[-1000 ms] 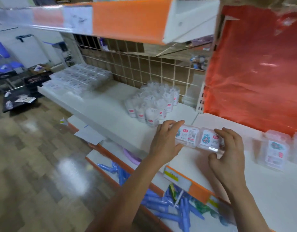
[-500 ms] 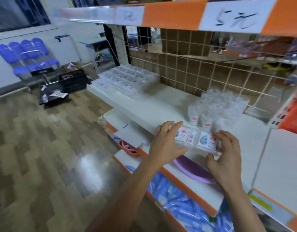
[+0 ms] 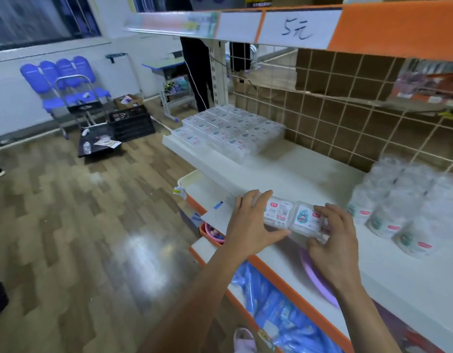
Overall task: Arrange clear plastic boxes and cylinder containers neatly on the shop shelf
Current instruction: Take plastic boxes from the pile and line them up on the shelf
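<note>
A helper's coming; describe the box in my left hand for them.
At the white shelf under the price sign, the left hand and right hand hold boxes side by side. Yours, the left box, shows a square code; the right box a cartoon.

Dim bluish light, motion blur, floor [image 3: 141, 248] glare

1. The white shelf [image 3: 299, 171] runs from its far left end toward the near right, with a wire grid [image 3: 347, 98] standing along its back edge
2. At the far left end lie clear plastic boxes [image 3: 233, 131], stacked in tight rows and touching one another
3. Toward the right stands a cluster of cylinder containers [image 3: 404, 207], upright, packed close and blurred, well apart from the stacked boxes
4. At the front edge is a pair of labelled boxes [image 3: 277, 212], side by side and touching; whether they rest on the shelf cannot be told
</note>
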